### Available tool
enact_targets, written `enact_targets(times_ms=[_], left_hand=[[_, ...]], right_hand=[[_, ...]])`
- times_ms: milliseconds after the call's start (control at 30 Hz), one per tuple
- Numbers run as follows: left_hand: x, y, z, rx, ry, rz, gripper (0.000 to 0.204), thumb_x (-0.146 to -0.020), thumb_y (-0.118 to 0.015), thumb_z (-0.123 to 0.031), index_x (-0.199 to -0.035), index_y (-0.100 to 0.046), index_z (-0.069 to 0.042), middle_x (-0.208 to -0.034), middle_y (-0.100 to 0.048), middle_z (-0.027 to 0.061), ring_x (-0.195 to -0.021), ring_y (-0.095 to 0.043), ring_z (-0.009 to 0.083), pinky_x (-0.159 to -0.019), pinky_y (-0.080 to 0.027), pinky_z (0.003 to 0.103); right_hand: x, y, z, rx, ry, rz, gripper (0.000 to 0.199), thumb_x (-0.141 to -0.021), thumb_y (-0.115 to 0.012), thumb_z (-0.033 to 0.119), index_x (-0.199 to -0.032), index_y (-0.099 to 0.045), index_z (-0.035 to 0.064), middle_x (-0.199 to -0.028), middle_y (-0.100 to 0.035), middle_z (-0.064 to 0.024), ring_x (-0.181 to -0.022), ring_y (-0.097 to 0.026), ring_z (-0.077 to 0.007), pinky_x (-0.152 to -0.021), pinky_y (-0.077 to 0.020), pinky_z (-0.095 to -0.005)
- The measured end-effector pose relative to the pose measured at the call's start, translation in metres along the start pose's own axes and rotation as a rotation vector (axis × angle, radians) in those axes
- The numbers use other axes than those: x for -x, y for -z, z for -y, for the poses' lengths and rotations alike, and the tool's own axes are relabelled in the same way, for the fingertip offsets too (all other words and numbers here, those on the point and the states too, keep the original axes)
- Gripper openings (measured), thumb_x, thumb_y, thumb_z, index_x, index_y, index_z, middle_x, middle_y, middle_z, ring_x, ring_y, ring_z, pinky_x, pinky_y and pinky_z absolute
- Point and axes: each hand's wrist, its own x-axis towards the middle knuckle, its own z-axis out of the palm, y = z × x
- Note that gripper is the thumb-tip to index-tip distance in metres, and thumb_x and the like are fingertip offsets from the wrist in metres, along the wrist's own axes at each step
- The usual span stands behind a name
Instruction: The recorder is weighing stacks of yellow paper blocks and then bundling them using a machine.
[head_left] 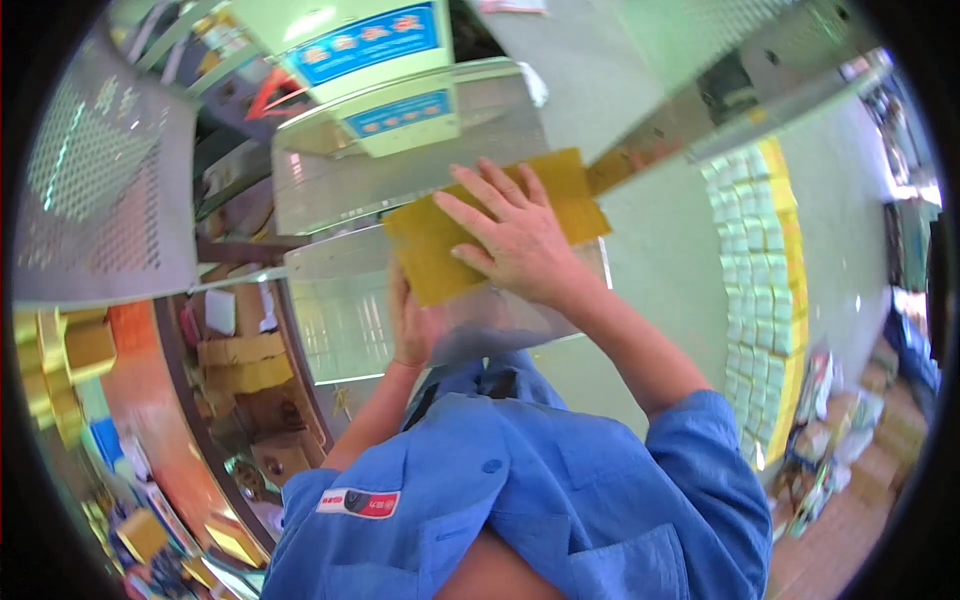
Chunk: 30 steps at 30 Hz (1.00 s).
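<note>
A mustard-yellow rectangular sheet (425, 245) lies tilted in front of my chest, over the shiny flat plate (340, 325) of a machine. My right hand (520, 238) rests on top of it, fingers spread and palm down. At the sheet's lower left edge, my left hand (412, 325) grips it from the side, and the sheet covers part of those fingers. Whether this is one sheet or a thin stack, I cannot tell. Just beyond stands a clear panel (310, 185), close to the sheet's far edge.
A pale machine body (270, 30) with a blue label rises ahead. A metal beam (690, 120) slants in from the upper right. Perforated metal (100, 190) stands at the left, above an orange-brown board (160, 390). Rows of white-and-yellow bundles (755, 290) line the right.
</note>
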Motion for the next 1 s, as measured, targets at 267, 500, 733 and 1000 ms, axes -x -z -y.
enact_targets(times_ms=[267,500,733,1000], left_hand=[[-0.010,-0.013,-0.018,-0.387,-0.043,0.001,0.050,-0.099,-0.041,-0.022,-0.144,-0.034,-0.001,-0.145,-0.040,0.0105,-0.132,-0.039,0.0228,-0.110,-0.031,0.038],[-0.019,0.000,-0.030,-0.667,-0.049,-0.050,0.048,-0.100,-0.038,-0.028,-0.138,-0.043,0.000,-0.139,-0.048,0.0106,-0.127,-0.045,0.0223,-0.106,-0.034,0.036],[-0.020,0.016,-0.093,-0.467,0.522,-0.138,0.066,-0.103,-0.029,-0.054,-0.143,-0.041,-0.003,-0.140,-0.050,0.0082,-0.126,-0.048,0.0212,-0.105,-0.036,0.034],[-0.027,0.019,-0.081,-0.571,0.570,-0.129,0.073,-0.101,-0.027,-0.059,-0.142,-0.041,0.000,-0.141,-0.048,0.0106,-0.129,-0.046,0.0209,-0.108,-0.034,0.033]], right_hand=[[0.132,-0.004,-0.065,-0.531,-0.643,-0.648,0.040,-0.080,-0.051,-0.004,-0.119,-0.057,0.0009,-0.120,-0.060,-0.0143,-0.117,-0.056,-0.0227,-0.102,-0.0414,-0.0346],[0.110,-0.031,-0.074,-0.856,-0.727,-0.281,0.029,-0.084,-0.064,0.006,-0.112,-0.059,-0.0014,-0.105,-0.063,-0.0097,-0.097,-0.062,-0.0189,-0.085,-0.0483,-0.0320],[0.062,0.002,-0.072,-0.436,-0.700,0.082,0.032,-0.087,-0.065,0.029,-0.090,-0.063,-0.0023,-0.075,-0.062,-0.0138,-0.068,-0.063,-0.0230,-0.064,-0.0496,-0.0333],[0.085,-0.021,-0.095,-1.042,-0.975,0.125,0.039,-0.096,-0.053,0.036,-0.091,-0.066,-0.0004,-0.074,-0.064,-0.0050,-0.066,-0.060,-0.0146,-0.060,-0.0492,-0.0284]])
